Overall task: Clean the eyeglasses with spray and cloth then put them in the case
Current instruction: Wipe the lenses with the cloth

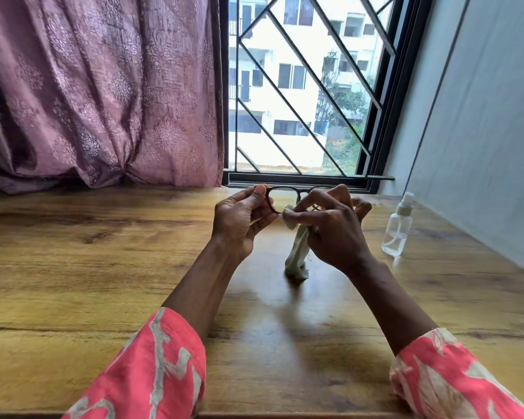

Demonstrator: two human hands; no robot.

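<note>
Dark-framed eyeglasses [288, 190] are held up over the far middle of the wooden table [103, 267]. My left hand [242, 219] pinches the left rim of the frame between thumb and fingers. My right hand [333, 225] pinches a pale cloth [297, 249] against the right lens; the rest of the cloth hangs down to the tabletop. A clear spray bottle [398, 226] with a white nozzle stands upright to the right of my right hand. No case is in view.
A purple curtain [97, 92] hangs behind the table on the left. A barred window [303, 86] is straight ahead, and a grey wall [481, 131] borders the table on the right, close to the bottle.
</note>
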